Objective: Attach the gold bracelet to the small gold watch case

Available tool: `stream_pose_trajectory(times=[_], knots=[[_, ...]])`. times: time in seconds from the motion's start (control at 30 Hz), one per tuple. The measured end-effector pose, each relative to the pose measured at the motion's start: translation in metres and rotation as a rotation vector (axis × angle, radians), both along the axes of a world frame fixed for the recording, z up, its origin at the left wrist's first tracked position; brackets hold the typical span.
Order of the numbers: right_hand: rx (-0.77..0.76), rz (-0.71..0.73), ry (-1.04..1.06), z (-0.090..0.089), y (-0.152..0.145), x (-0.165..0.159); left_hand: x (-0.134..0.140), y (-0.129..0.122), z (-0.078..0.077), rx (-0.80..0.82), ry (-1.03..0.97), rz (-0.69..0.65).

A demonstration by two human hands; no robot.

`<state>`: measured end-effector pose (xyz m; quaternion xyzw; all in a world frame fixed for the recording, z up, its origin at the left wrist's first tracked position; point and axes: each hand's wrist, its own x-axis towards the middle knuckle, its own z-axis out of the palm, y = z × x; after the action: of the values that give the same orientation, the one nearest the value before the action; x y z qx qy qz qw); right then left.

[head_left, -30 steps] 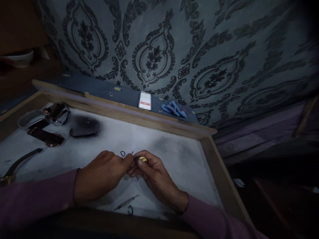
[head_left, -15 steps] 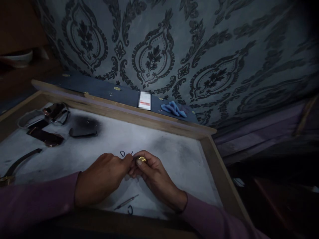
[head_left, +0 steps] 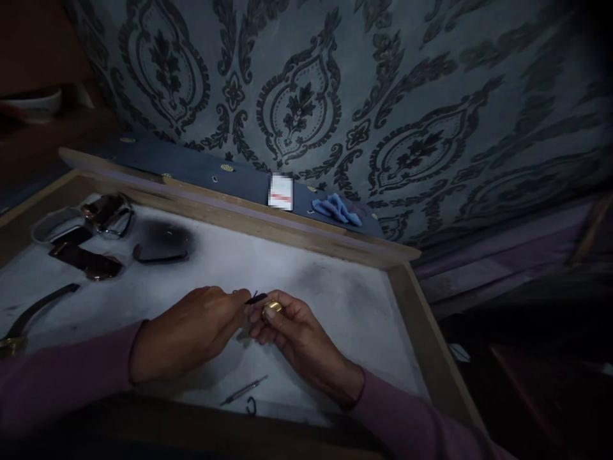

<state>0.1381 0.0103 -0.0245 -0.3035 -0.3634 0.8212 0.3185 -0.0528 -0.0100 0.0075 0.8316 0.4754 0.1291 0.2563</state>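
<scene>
Fingertips of the left hand pinch a dark strip; the right hand pinches a gold piece.
Left of the gold piece, the left hand has gone back a little since half a second ago, so the strip, mostly hidden then, is now seen at the upper left of the gold piece, just beside it. The gold piece stays at the right hand's fingertips, under the thumb.
</scene>
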Motion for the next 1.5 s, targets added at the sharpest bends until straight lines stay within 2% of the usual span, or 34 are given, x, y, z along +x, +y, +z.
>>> stream_pose_trajectory(times=[0.47, 0.73, 1.07, 1.5], knots=[[0.072, 0.012, -0.010, -0.003, 0.000, 0.001, -0.001, 0.003, 0.001, -0.105, 0.054, -0.005], [0.095, 0.001, -0.030, -0.009, 0.000, 0.003, -0.003, 0.001, -0.002, -0.049, 0.099, -0.027], [0.208, 0.040, -0.107, -0.008, 0.001, 0.004, -0.001, 0.002, -0.001, -0.056, 0.128, -0.049], [0.170, 0.014, -0.075, -0.008, 0.001, 0.004, -0.002, 0.004, 0.002, -0.094, 0.140, -0.024]])
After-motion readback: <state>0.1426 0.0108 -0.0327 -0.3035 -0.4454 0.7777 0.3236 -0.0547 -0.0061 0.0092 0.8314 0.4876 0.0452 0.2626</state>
